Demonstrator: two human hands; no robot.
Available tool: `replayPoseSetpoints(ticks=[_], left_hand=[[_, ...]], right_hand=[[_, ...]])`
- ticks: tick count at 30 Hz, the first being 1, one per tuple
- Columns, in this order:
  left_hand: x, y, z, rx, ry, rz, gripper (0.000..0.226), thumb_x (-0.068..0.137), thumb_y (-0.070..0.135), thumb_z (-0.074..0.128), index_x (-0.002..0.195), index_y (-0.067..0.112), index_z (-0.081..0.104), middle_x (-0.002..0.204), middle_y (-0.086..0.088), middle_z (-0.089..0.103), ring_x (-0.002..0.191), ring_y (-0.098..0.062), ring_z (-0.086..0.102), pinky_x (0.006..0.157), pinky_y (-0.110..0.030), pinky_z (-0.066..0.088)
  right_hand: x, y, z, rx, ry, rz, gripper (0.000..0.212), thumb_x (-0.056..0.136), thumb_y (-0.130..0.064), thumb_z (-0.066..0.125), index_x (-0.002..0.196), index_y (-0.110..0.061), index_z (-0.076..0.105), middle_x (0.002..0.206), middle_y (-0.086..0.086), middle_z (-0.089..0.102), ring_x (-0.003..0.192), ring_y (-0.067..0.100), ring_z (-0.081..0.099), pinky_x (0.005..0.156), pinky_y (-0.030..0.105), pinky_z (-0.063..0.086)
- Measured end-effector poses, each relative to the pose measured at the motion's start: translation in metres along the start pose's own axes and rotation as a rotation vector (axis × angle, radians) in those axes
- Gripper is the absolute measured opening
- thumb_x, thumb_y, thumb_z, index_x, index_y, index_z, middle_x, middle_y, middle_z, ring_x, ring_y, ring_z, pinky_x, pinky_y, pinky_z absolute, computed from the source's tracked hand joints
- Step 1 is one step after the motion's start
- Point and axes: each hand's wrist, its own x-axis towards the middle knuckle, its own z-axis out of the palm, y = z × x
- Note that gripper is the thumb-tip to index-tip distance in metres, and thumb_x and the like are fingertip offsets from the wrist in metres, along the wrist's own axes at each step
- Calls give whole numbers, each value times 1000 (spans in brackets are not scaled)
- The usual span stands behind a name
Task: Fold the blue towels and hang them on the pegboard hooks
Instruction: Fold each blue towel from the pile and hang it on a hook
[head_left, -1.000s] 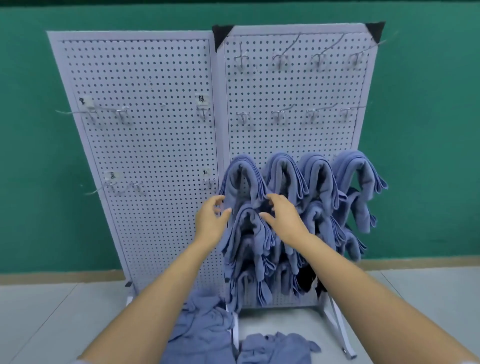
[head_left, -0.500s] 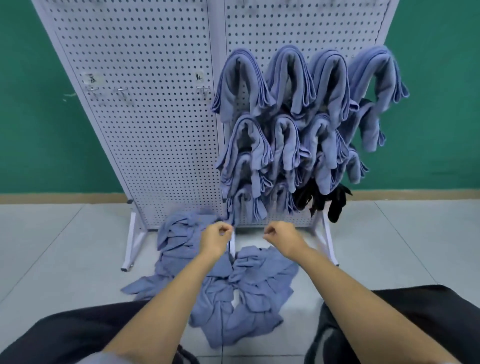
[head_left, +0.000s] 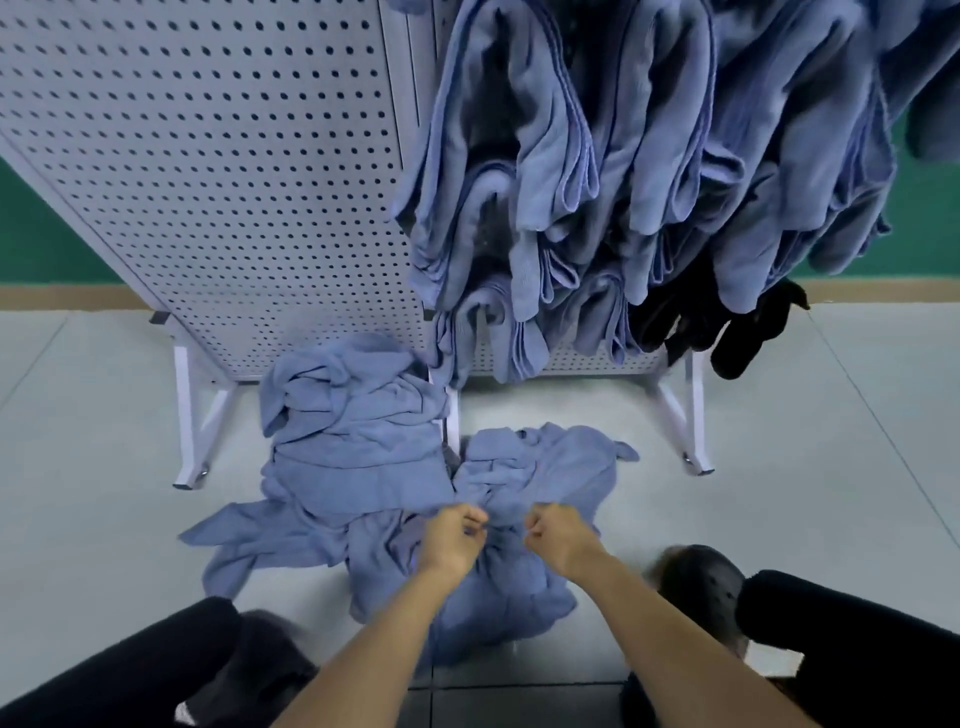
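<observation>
Having left the hung towels (head_left: 545, 156) at twelve o'clock, left hand (head_left: 453, 540) and right hand (head_left: 558, 538) now pinch a loose towel (head_left: 550, 478) at six; folding likely follows.

a green wall (head_left: 31, 234) meets a tan baseboard (head_left: 62, 297) above a pale tiled floor (head_left: 78, 441).

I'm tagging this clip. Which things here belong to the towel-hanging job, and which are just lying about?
Job: left hand, right hand, both gripping a loose towel; floor pile of towels; hung towels; pegboard.
Lying about: black cloths hanging at the board's lower right; green wall.
</observation>
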Motion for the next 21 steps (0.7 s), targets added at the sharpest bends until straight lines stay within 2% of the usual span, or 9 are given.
replayPoseSetpoints(ticks=[4, 5, 7, 9, 11, 13, 15, 18, 21], left_hand=[[19, -13, 22, 60, -39, 0, 28, 81, -16, 51, 102, -6, 67, 103, -17, 68, 93, -23, 63, 71, -16, 46], [22, -15, 25, 68, -41, 12, 30, 81, -15, 50, 103, -4, 68, 104, -14, 68, 93, -19, 62, 71, -16, 46], [26, -18, 28, 86, -55, 26, 33, 80, -15, 51, 106, -2, 67, 107, -14, 67, 98, -20, 62, 78, -19, 46], [28, -19, 27, 99, -69, 40, 33, 80, -13, 54, 108, -2, 67, 109, -15, 67, 103, -25, 62, 83, -23, 46], [25, -15, 25, 137, -101, 64, 28, 80, -10, 57, 103, -2, 68, 105, -16, 69, 98, -24, 63, 78, -23, 46], [19, -6, 19, 182, -98, 100, 12, 79, -7, 61, 80, 4, 65, 81, -12, 66, 81, -20, 56, 59, -18, 38], [14, 5, 11, 161, -50, 142, 37, 80, -4, 64, 57, 18, 43, 58, 3, 45, 69, -17, 44, 50, -18, 31], [5, 26, -12, 153, 18, 198, 48, 79, 1, 66, 53, 22, 32, 53, 5, 34, 66, -16, 37, 48, -20, 27], [-9, 51, -41, 151, 72, 213, 30, 84, 12, 66, 62, 15, 47, 63, -7, 45, 68, -18, 41, 59, -32, 29]], right_hand=[[23, 13, 30, -158, -23, -102, 11, 92, -19, 55, 89, -22, 45, 85, -1, 44, 82, 16, 44, 70, 20, 35], [24, 15, 36, -176, 7, -98, 8, 93, -13, 52, 91, -18, 46, 84, 1, 44, 78, 15, 44, 65, 16, 38], [30, 19, 44, -86, 95, 11, 14, 92, -2, 46, 79, -7, 48, 74, 7, 43, 66, 15, 41, 50, 12, 38], [36, 23, 46, -67, 112, -66, 18, 94, -8, 47, 76, -10, 47, 71, 4, 46, 68, 16, 43, 60, 22, 38], [37, 19, 41, 100, 110, -136, 15, 96, -13, 50, 81, -14, 49, 68, -3, 48, 72, 14, 46, 68, 27, 39], [26, 9, 24, 275, 124, -199, 14, 96, -9, 50, 83, -15, 49, 67, -8, 49, 68, 6, 46, 67, 18, 39], [16, -2, 4, 381, 176, -236, 15, 96, -4, 49, 84, -13, 49, 69, -8, 49, 63, -1, 46, 66, 12, 38], [-6, -22, -40, 484, 239, -301, 12, 97, 1, 46, 89, -7, 50, 74, -3, 49, 65, 0, 44, 67, 11, 37], [-34, -44, -95, 542, 336, -384, 9, 99, -7, 45, 93, -9, 50, 73, -4, 46, 66, 5, 40, 62, 15, 34]])
